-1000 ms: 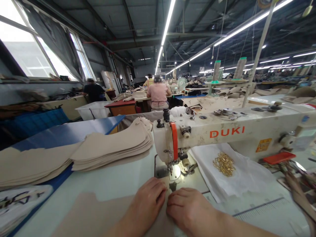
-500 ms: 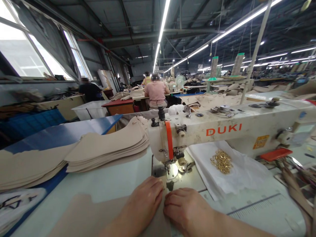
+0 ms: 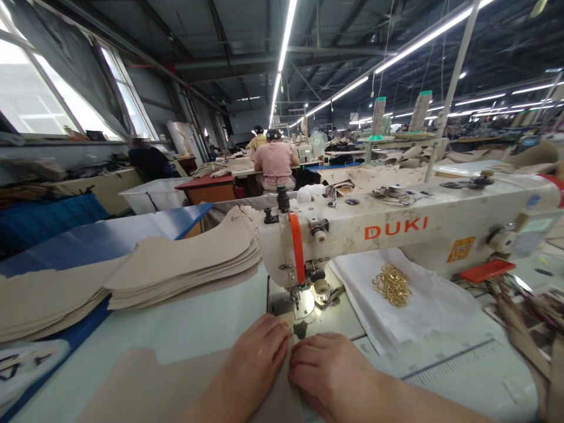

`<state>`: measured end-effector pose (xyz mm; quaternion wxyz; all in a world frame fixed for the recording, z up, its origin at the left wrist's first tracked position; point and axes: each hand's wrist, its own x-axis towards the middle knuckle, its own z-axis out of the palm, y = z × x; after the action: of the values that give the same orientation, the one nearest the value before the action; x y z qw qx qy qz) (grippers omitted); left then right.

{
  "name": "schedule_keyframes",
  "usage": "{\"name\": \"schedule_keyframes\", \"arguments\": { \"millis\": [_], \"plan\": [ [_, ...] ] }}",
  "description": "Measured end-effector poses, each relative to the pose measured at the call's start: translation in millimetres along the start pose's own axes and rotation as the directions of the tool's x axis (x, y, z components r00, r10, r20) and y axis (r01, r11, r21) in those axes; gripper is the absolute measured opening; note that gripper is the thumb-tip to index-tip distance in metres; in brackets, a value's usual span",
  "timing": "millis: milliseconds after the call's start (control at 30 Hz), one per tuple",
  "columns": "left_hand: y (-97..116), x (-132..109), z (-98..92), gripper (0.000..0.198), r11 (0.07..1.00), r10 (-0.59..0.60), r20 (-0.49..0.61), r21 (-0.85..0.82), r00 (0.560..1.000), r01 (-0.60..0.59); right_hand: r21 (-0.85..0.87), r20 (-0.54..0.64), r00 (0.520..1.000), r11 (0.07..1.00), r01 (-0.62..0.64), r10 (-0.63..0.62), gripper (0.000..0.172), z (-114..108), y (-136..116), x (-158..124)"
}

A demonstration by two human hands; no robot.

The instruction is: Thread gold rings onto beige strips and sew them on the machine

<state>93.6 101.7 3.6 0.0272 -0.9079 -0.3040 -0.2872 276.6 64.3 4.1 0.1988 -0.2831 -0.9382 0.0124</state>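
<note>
My left hand [image 3: 255,364] and my right hand [image 3: 330,370] rest side by side on a beige cut piece of leather or fabric [image 3: 145,382], just in front of the presser foot [image 3: 299,299]. Their fingers curl on the piece near its edge and seem to pinch it. The foot belongs to a white DUKI sewing machine [image 3: 392,229], and its lit needle area sits a short way beyond my fingertips. Part of the beige piece is hidden beneath my hands.
Stacks of beige cut pieces [image 3: 185,264] lie left of the machine. To its right, gold rings [image 3: 392,285] sit on white paper [image 3: 418,305]. Beige straps [image 3: 524,329] hang at the right. Beyond the machine, a co-worker in a pink shirt [image 3: 275,161] sits at another table.
The whole scene has slid slightly left in view as my head turned. My hands and the beige piece remain in nearly the same place before the presser foot.
</note>
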Motion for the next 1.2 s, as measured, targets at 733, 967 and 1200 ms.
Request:
{"name": "schedule_keyframes", "arguments": {
  "millis": [733, 967, 1200],
  "plan": [
    [0.9, -0.8, 0.8, 0.017, 0.997, -0.073, 0.084, -0.027, 0.994, 0.075, 0.04, 0.048, 0.997, 0.997, -0.061, 0.06, 0.008, -5.0, -4.9, -1.9],
    [4.8, -1.1, -4.6, 0.017, 0.997, -0.076, 0.146, 0.011, 0.986, 0.075, 0.016, 0.049, 0.985, 0.986, -0.164, 0.163, 0.008, -11.3, -7.1, 2.7],
    [7.8, 0.0, -9.1, 0.017, 0.995, -0.101, 0.154, -0.002, 0.983, 0.103, 0.001, -0.028, 0.984, 0.985, -0.175, 0.175, 0.01, -10.1, -2.4, 5.3]
  ]
}}
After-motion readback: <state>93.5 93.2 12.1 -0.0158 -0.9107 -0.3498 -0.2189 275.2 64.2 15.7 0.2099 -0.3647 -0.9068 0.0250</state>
